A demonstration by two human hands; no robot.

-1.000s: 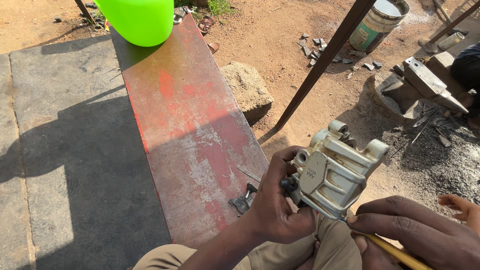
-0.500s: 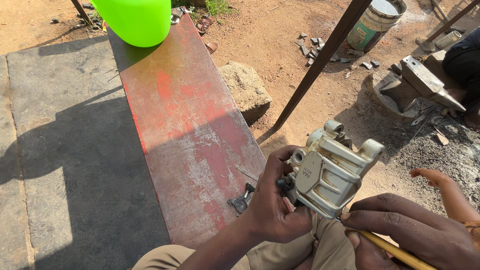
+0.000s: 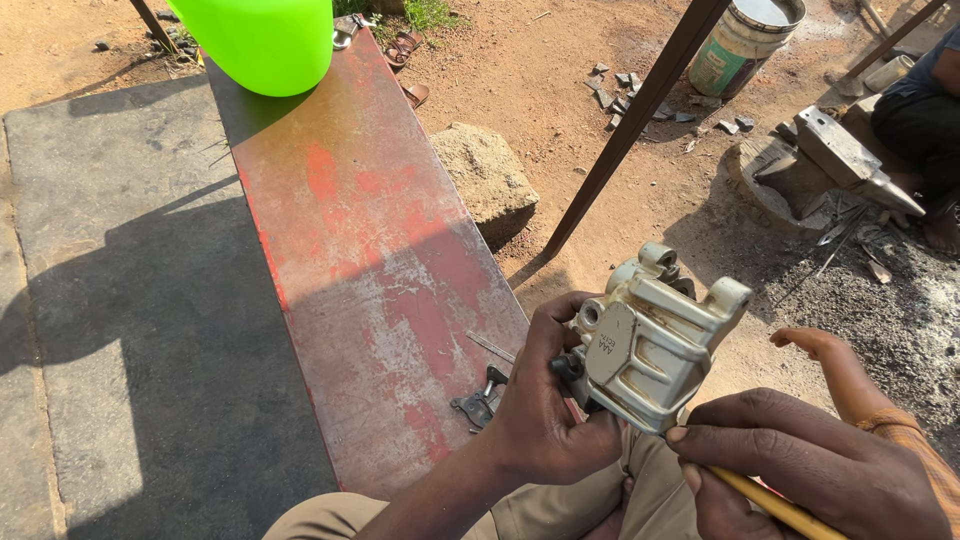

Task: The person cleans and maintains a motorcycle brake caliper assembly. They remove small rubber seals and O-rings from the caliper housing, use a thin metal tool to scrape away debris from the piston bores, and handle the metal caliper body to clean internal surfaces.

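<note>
The left hand (image 3: 545,425) is wrapped around the near left side of a pale metal casting (image 3: 650,345), fingers curled tight on it, holding it up above the lap at the near right of the scene. The casting is beige-grey, blocky, with round lugs on its far end and a small oval raised plate on the face turned toward the camera. The right hand (image 3: 800,465) sits just near and right of the casting, closed around a thin yellow stick (image 3: 775,508) that runs off the bottom edge; its fingertips touch the casting's near corner. Left of the hands lies a long worn red metal sheet (image 3: 370,260), and a small dark clip (image 3: 478,402) rests on its near end. A bright green plastic container (image 3: 262,40) stands at the sheet's far end. Far right, a white and green bucket (image 3: 740,45) stands on the dirt, well apart from another person's hand (image 3: 815,345).
</note>
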